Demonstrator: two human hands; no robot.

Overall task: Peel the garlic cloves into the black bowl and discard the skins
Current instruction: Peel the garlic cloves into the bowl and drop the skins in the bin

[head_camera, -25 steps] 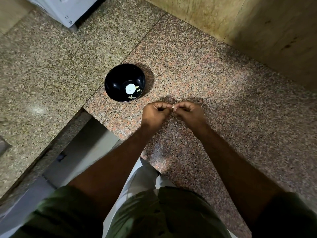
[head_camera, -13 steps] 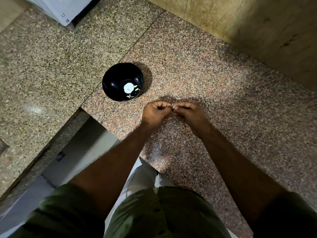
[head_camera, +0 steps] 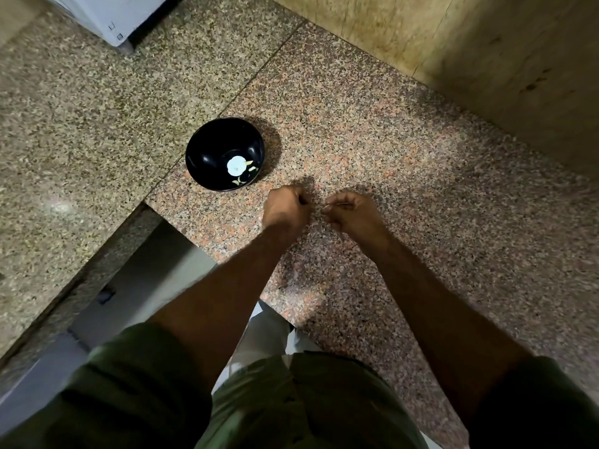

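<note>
Hovering just apart above speckled pink granite counter (head_camera: 405, 150): left hand (head_camera: 285, 209) clenched, contents hidden; right hand (head_camera: 351, 212) curled, pinching pale sliver, clove or skin, cannot tell. Far left, glossy black round bowl (head_camera: 207, 150): one white garlic piece (head_camera: 235, 164), few skin flakes. Peeling seemingly early; remaining cloves unseen.

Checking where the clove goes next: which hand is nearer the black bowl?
The left hand, just right of the black bowl; the right hand is farther.
</note>
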